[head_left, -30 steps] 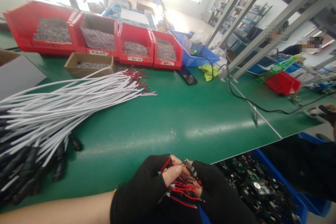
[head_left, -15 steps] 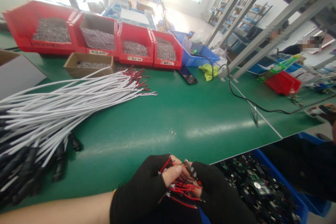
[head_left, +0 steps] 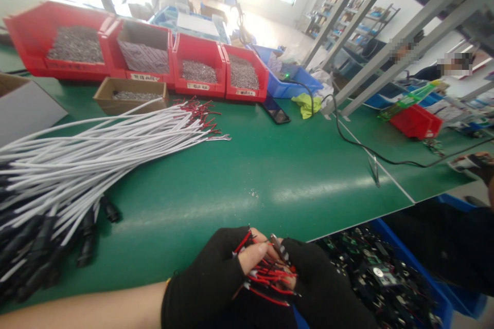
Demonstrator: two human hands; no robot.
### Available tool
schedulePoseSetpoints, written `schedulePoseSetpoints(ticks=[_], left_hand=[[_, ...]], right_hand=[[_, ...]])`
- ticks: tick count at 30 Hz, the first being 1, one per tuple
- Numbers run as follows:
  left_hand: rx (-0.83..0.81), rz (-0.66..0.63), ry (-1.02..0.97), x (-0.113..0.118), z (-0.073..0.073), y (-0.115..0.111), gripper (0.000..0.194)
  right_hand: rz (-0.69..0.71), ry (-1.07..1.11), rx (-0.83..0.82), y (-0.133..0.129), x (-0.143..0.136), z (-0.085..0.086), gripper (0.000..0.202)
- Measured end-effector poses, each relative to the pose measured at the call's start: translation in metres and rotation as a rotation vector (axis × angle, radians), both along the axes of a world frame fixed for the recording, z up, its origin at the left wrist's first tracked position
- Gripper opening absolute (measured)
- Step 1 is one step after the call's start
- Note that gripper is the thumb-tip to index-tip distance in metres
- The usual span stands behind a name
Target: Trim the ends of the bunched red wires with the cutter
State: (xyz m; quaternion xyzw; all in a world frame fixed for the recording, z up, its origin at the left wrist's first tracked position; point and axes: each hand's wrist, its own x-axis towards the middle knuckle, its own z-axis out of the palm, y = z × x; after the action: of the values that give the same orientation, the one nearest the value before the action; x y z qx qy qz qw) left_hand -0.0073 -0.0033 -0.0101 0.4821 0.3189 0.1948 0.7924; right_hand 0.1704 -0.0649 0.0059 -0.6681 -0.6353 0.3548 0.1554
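A bundle of red and black wires (head_left: 270,288) fans out between my hands at the bottom centre. My left hand (head_left: 216,272), in a black fingerless glove, is closed round these wires with its thumb laid on top. My right hand (head_left: 318,280), gloved the same way, presses against the bundle from the other side. It grips a small metal-tipped hand tool (head_left: 280,250) with a bit of orange-red on it; the rest is hidden by the fingers. To the left lie many white cables (head_left: 104,149) with stripped red ends and black connectors.
Red bins (head_left: 200,69) of small metal parts line the back, behind a cardboard box (head_left: 131,95). A wrench (head_left: 219,138) touches the cable ends. A phone (head_left: 276,110) lies by a blue bin (head_left: 301,85). Below right, a blue crate (head_left: 438,288) holds black parts. Other people sit beyond.
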Motion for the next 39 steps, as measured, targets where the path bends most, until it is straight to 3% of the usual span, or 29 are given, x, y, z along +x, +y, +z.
schedulePoseSetpoints(ticks=[9, 18, 24, 29, 36, 39], left_hand=[[0.026, 0.010, 0.028, 0.000, 0.002, 0.002, 0.051], [0.004, -0.010, 0.032, 0.000, 0.004, 0.002, 0.050], [0.005, 0.004, 0.030, 0.000, 0.003, 0.001, 0.051], [-0.010, 0.009, 0.005, 0.002, 0.002, 0.002, 0.048], [-0.043, 0.014, -0.035, 0.001, 0.000, 0.002, 0.047], [0.011, 0.036, -0.098, 0.002, 0.000, 0.002, 0.049]], right_hand=[[-0.050, -0.045, 0.009, -0.011, 0.016, -0.020, 0.046], [-0.012, -0.073, 0.141, -0.002, -0.001, 0.000, 0.031], [0.074, -0.069, 0.088, -0.003, 0.008, -0.008, 0.039], [-0.049, -0.106, 0.146, -0.007, 0.004, -0.014, 0.041], [-0.035, 0.127, -0.010, 0.000, 0.005, -0.006, 0.044], [-0.213, 0.078, 0.088, 0.005, 0.003, -0.009, 0.043]])
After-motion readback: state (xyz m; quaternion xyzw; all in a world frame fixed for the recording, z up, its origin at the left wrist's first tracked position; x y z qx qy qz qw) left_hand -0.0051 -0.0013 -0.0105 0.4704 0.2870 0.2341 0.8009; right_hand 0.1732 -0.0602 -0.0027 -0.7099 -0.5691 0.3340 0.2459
